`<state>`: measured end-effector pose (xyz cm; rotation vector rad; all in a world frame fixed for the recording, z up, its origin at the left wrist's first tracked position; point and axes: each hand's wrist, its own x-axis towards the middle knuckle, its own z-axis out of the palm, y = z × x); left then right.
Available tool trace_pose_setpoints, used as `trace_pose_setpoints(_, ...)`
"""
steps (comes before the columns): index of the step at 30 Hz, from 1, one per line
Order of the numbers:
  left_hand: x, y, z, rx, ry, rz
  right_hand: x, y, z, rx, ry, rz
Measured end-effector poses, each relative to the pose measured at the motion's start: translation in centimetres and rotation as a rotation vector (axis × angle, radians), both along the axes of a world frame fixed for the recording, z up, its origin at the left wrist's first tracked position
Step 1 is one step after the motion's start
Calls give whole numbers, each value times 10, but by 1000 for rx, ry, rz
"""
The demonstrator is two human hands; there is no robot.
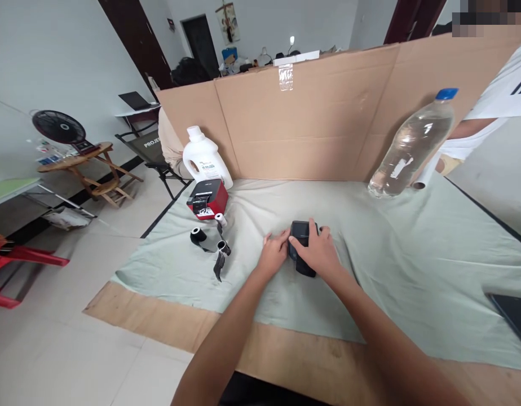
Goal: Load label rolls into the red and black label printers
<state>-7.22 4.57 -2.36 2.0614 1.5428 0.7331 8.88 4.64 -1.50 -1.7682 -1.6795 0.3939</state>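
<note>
A small black device [301, 232] lies on the pale green cloth [413, 265] near the middle of the table. My right hand [317, 251] rests on top of it, fingers curled round its body. My left hand [274, 252] presses against the device's left side with fingers bent. To the left lie black ribbon rolls [210, 245] with loose black tape, and a small white roll [220, 219]. Behind them stands a red and black label printer [207, 199].
A white jug [204, 158] stands by the cardboard screen [311, 113]. A clear water bottle [413, 146] with a blue cap leans at the right, next to a person in a white shirt [497, 101]. A dark flat object [514, 316] lies at the right edge.
</note>
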Motion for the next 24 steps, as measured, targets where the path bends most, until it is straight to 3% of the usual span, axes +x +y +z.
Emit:
trace_pose_setpoints(5,4,-5,-1,23,101,26,13,15,-12,111,290,96)
trace_pose_setpoints(11,8,-7,-2,81,239,12,14,20,-26,66,579,127)
trace_pose_setpoints(14,6,-6,0,35,151,31,13,15,-23,98,642,78)
trace_pose_setpoints(20,3,-7,3,-27,3,67,15,0,-14,218,650,-204)
trace_pose_setpoints(24,5,-8,2,-20,14,31,20,-1,-12,323,641,-174)
